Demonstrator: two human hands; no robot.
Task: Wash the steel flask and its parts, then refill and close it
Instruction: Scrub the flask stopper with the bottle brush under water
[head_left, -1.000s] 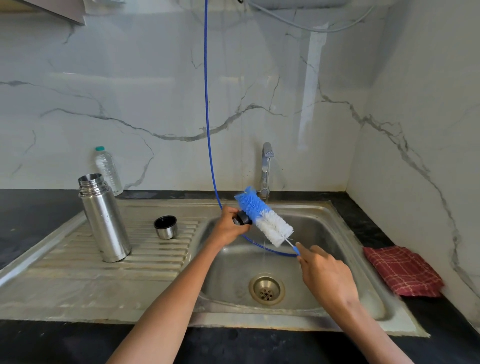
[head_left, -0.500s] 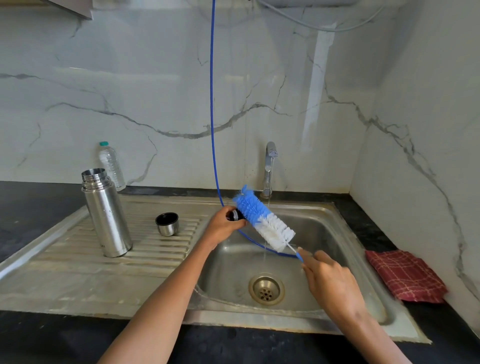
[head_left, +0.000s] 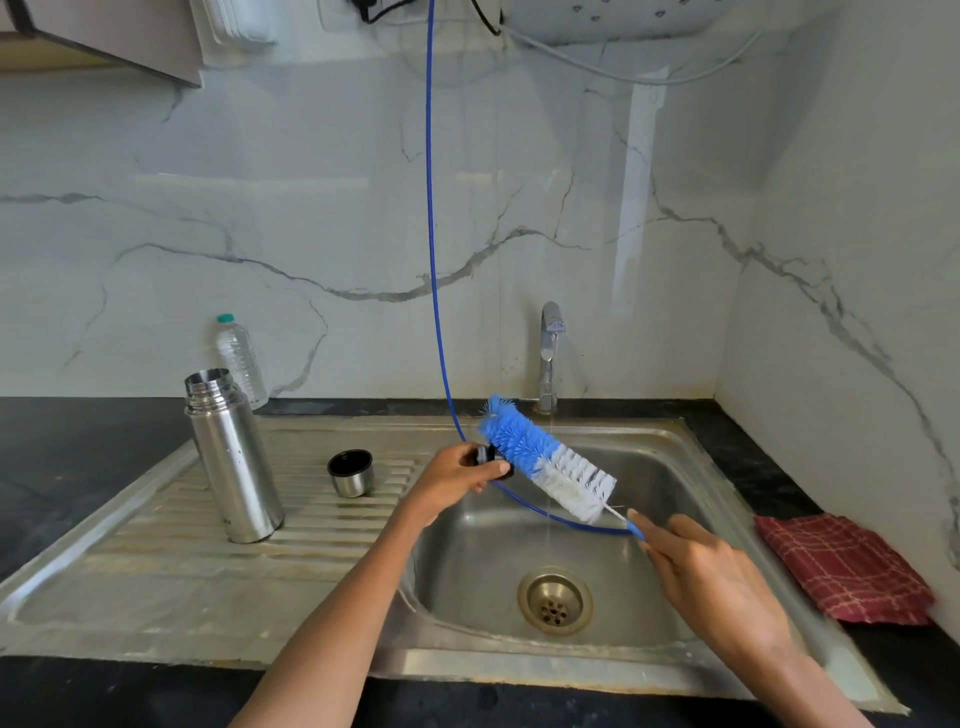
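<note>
The open steel flask (head_left: 232, 457) stands upright on the ribbed drainboard, left of the basin. Its steel cup lid (head_left: 351, 473) sits mouth up beside it. Over the basin my left hand (head_left: 457, 478) pinches a small black stopper (head_left: 485, 455), mostly hidden by my fingers. My right hand (head_left: 711, 577) grips the handle of a blue and white bottle brush (head_left: 545, 457), whose bristles lie against the stopper. A thin stream of water runs from the tap (head_left: 548, 358) just behind the brush.
The steel sink (head_left: 467, 587) has a drain (head_left: 555, 600) at its middle. A clear plastic bottle (head_left: 238, 358) stands by the wall behind the flask. A red checked cloth (head_left: 847, 566) lies on the black counter at right. A blue hose (head_left: 431, 234) hangs into the basin.
The brush and both hands stay over the basin, shifting only slightly against the stopper. The view has tilted upward, showing more of the wall.
</note>
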